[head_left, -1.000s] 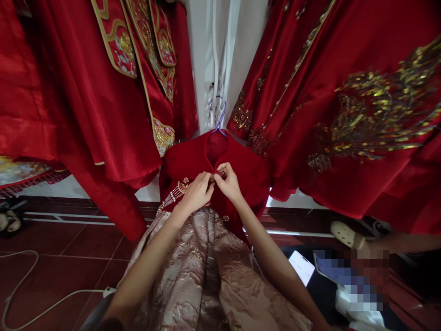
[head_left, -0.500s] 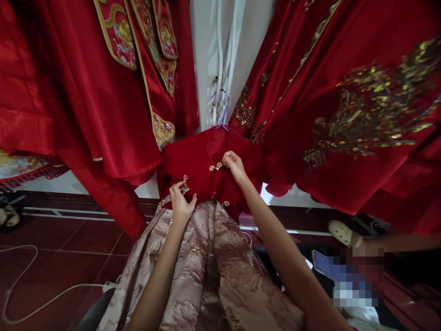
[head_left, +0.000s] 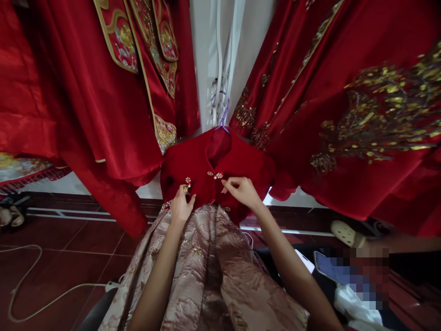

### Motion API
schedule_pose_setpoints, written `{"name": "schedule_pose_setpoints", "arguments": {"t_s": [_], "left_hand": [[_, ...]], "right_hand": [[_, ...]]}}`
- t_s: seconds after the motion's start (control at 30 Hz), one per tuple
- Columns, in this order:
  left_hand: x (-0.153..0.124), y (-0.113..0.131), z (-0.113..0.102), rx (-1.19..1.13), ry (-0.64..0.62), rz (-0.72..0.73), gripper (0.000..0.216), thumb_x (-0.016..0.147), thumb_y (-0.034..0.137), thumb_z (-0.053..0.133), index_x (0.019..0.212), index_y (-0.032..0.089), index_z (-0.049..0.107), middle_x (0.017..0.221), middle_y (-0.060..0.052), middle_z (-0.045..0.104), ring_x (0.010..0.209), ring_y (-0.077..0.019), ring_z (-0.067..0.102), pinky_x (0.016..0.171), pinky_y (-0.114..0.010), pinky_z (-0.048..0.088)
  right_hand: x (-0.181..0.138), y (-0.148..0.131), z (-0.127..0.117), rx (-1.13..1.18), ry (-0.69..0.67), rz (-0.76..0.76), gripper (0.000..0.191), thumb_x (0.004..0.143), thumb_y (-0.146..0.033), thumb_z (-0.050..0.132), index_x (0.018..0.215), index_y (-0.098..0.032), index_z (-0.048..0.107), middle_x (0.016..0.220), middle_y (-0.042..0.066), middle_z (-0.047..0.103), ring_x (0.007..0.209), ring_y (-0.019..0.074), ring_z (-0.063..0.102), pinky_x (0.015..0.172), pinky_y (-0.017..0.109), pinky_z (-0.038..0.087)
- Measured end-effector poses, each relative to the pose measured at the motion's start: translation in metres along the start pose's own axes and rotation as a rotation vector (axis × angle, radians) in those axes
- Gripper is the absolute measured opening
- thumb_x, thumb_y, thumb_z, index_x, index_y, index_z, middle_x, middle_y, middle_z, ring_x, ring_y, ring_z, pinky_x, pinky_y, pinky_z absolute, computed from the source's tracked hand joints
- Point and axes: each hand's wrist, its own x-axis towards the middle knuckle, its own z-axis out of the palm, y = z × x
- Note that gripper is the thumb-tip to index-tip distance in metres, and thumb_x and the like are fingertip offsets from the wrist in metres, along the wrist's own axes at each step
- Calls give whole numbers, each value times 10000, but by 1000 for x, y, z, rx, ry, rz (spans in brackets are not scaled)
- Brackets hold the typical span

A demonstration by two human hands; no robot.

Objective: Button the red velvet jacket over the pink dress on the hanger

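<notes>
A dark red velvet top (head_left: 248,161) hangs on a hanger with a purple hook (head_left: 223,117) in front of me, above a pale gold brocade skirt (head_left: 210,276). A small pearl clasp (head_left: 216,175) sits fastened below the collar. My left hand (head_left: 181,207) pinches the beaded tassel brooch (head_left: 188,182) on the left chest of the top. My right hand (head_left: 243,191) pinches the velvet front just below and right of the clasp.
Red satin robes with gold embroidery hang at left (head_left: 103,92) and right (head_left: 344,105), with a white post (head_left: 220,59) between them. A white cable (head_left: 31,294) lies on the dark red tiled floor. Another person's sandalled foot (head_left: 346,233) rests at lower right beside a phone (head_left: 305,260).
Both hands were together at the collar clasp; my left hand dropped to the tassel brooch, and my right hand then moved down from the clasp onto the front fabric.
</notes>
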Motion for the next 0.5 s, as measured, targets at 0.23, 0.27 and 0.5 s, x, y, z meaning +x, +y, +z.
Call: {"name": "schedule_pose_setpoints", "arguments": {"t_s": [0.23, 0.27, 0.5], "left_hand": [[-14, 32, -24, 191, -168, 51, 519, 819, 350, 512, 1289, 139, 450, 785, -105, 690, 752, -283, 669, 681, -325, 473], [-19, 40, -27, 175, -178, 75, 528, 814, 348, 516, 1294, 138, 449, 784, -100, 691, 746, -279, 669, 682, -322, 473], [-31, 63, -38, 51, -177, 92, 459, 817, 328, 525, 1247, 179, 458, 724, -44, 679, 661, -240, 657, 612, -291, 443]], "right_hand": [[-3, 14, 40, -323, 222, 47, 448, 688, -425, 660, 1041, -185, 524, 1024, 119, 608, 1002, 292, 569, 885, 483, 445], [3, 17, 41, -319, 234, 67, 431, 686, -420, 654, 1016, -178, 519, 1009, 123, 601, 991, 294, 566, 889, 488, 443], [4, 40, 34, -120, 179, -33, 452, 712, -289, 571, 1137, -177, 467, 1147, 122, 560, 1091, 267, 533, 990, 455, 401]]}}
